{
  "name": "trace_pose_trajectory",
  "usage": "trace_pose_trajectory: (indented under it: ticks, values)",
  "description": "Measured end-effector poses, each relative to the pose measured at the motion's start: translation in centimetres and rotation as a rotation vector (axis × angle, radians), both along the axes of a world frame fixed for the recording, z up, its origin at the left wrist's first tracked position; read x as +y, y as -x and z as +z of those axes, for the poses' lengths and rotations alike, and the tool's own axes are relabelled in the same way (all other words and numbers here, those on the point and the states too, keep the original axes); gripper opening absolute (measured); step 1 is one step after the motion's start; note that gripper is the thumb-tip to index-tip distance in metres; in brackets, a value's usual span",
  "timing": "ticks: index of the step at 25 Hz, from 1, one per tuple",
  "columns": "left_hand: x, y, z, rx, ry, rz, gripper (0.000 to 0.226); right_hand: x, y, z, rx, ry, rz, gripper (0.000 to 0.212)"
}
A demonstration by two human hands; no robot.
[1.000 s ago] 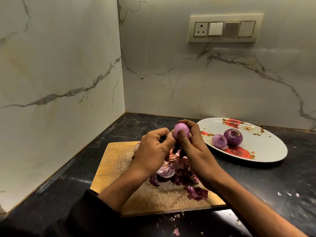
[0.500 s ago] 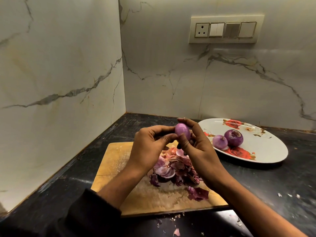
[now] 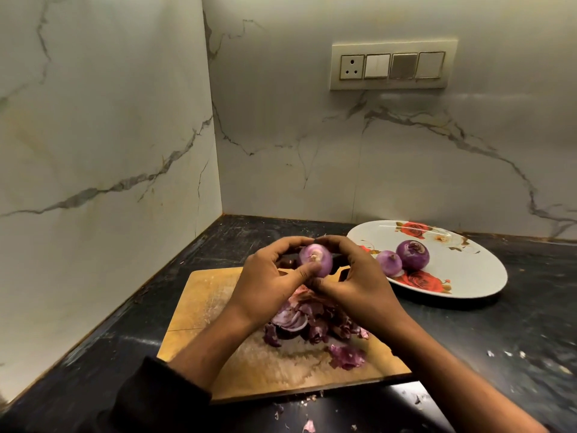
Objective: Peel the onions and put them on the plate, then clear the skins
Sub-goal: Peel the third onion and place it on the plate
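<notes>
Nearest, loose skin scraps (image 3: 309, 425) on the dark counter (image 3: 499, 332). Then a wooden cutting board (image 3: 203, 295) with a pile of purple skins (image 3: 312, 320). Above it, left hand (image 3: 265, 285) and right hand (image 3: 359, 282) both grip one peeled onion (image 3: 316, 259), fingers curled round it. Farther right, a flowered plate (image 3: 468, 270) holds two peeled onions (image 3: 412, 254), touching each other.

No readable text anywhere.
</notes>
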State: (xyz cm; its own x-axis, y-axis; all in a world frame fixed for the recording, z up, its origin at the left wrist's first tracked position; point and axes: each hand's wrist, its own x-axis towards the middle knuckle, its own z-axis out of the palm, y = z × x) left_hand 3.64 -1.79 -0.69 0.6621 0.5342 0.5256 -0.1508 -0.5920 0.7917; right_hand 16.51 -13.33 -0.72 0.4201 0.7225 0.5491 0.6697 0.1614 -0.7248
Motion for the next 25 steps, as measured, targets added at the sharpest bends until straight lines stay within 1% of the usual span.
trace_pose_trajectory:
  ticks: [1,4,6,9,11,14,16,18,20,22,25]
  values:
    - [0.0,0.0,-0.1,0.006,0.004,-0.012,0.052,-0.2,-0.2,0.1,-0.025,0.013,-0.010,0.054]
    - [0.1,-0.2,-0.2,0.039,0.006,-0.054,0.059,-0.7,-1.1,0.4,-0.060,0.049,-0.033,0.062]
    - [-0.4,-0.5,-0.2,0.052,-0.032,-0.036,0.058,-1.2,-1.8,0.7,-0.060,0.046,-0.034,0.067]
    - [-1.2,-1.9,0.8,0.075,-0.136,0.025,0.053,-2.2,-3.6,1.2,-0.087,0.049,-0.062,0.063]
    - [-1.8,-3.4,1.7,0.108,-0.223,0.039,0.052,-3.0,-5.1,1.4,-0.092,0.060,-0.083,0.059]
    - [-2.9,-6.7,3.0,0.156,-0.354,0.044,0.051,-4.4,-7.6,1.8,-0.080,0.051,-0.147,0.058]
    - [-3.9,-9.3,3.4,0.183,-0.353,0.038,0.051,-5.6,-9.5,1.9,-0.111,0.051,-0.201,0.058]
    - [-4.7,-11.7,3.3,0.202,-0.286,0.011,0.050,-6.7,-11.3,1.8,-0.131,0.068,-0.257,0.058]
    - [-5.4,-13.8,2.9,0.236,-0.258,-0.007,0.048,-7.7,-13.0,1.3,-0.105,0.096,-0.307,0.060]
    - [-5.8,-15.4,2.2,0.275,-0.294,0.008,0.045,-8.3,-14.2,0.9,-0.063,0.124,-0.332,0.061]
    - [-6.4,-17.0,1.4,0.335,-0.396,0.036,0.041,-9.1,-15.7,0.3,-0.070,0.188,-0.346,0.058]
